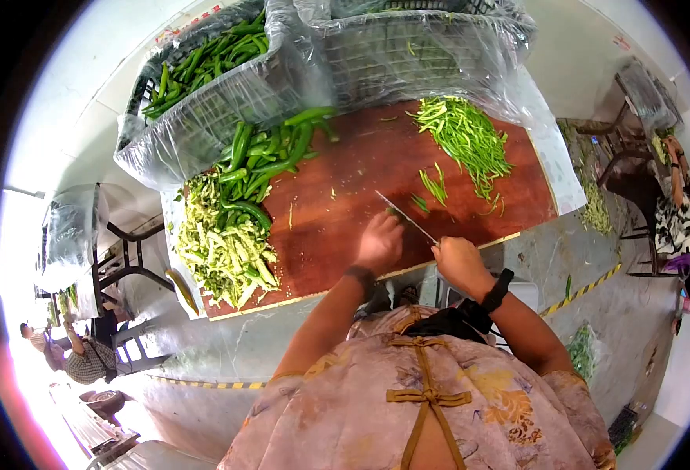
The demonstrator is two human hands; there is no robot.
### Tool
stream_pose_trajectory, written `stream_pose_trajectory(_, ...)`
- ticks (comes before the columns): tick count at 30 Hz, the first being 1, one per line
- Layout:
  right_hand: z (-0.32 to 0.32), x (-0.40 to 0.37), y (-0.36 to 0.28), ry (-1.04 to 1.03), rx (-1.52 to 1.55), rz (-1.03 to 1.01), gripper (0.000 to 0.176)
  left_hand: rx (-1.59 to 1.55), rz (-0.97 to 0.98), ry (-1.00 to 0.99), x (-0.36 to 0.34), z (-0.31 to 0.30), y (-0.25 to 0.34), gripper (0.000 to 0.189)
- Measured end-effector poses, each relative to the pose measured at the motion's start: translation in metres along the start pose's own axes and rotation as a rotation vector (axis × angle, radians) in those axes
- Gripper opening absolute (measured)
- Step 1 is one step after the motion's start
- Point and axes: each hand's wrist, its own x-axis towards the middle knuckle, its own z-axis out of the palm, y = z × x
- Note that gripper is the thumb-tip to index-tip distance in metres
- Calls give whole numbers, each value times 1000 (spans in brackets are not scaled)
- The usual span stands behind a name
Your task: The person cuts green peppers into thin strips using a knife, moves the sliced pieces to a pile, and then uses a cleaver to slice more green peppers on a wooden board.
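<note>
My right hand (462, 263) is closed around the handle of a knife (408, 215), its thin blade pointing away and to the left over the reddish-brown board (345, 204). Just left of the blade, my left hand (380, 243) has its fingers curled down at the board. A bit of green pepper (392, 211) shows at the left fingertips; the rest is hidden. Right of the blade lie a few cut green slivers (433, 186). Farther back is a heap of green pepper strips (470, 145). Whole long green peppers (270, 160) are piled on the left.
Pale, seedy pepper cores (223, 243) cover the board's left end. Behind it stand a plastic-lined crate (204, 106) of green peppers and another lined crate (415, 59). Other people (678, 204) sit at the far right and far left. Yellow-black tape (588, 286) marks the floor.
</note>
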Motion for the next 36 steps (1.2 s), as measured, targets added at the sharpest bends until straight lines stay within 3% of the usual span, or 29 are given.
stream_pose_trajectory(7,12,42,-12,61,28,-8,29,-75,14,43,7,-4,2,23)
stream_pose_trajectory(9,14,40,-14,58,18,-4,29,-8,-8,-102,3,3,0,19)
stream_pose_trajectory(12,10,29,-12,51,2,-25,29,-22,0,25,0,7,-2,14)
stream_pose_trajectory(19,17,16,-2,19,-44,-22,29,53,71,39,-1,1,2,10)
stream_pose_trajectory(27,21,49,-2,153,-66,-34,30,-48,18,53,-5,3,1,33)
stream_pose_trajectory(30,14,38,10,207,-30,-39,31,-89,-13,78,-5,2,2,32)
stream_pose_trajectory(36,2,5,6,118,-75,-3,31,-23,-120,84,-4,-5,10,30)
